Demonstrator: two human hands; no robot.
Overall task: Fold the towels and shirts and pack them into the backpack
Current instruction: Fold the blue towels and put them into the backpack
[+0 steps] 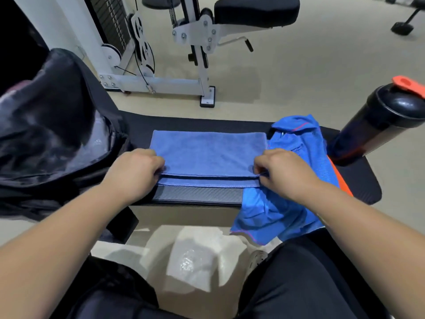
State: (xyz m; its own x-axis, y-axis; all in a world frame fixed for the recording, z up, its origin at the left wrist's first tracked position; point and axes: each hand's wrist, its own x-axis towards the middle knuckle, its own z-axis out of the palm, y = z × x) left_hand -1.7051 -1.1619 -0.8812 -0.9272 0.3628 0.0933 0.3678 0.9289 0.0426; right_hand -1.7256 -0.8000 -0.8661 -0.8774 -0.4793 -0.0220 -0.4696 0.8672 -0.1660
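Note:
A blue towel (208, 153) lies folded over on the black padded bench (200, 195), its top layer's near edge a little short of the layer below. My left hand (138, 168) pinches the near left corner of that top layer. My right hand (284, 169) pinches the near right corner. A bright blue shirt (296, 143) with red stitching lies crumpled to the right of the towel and hangs over the bench's near edge. The black backpack (53, 125) stands open at the left end of the bench.
A black shaker bottle (377, 125) with an orange lid stands on the bench's right end. An orange item (340, 180) peeks from under the shirt. A white weight machine (161, 49) stands on the floor behind. A white cloth (195, 256) lies on the floor between my knees.

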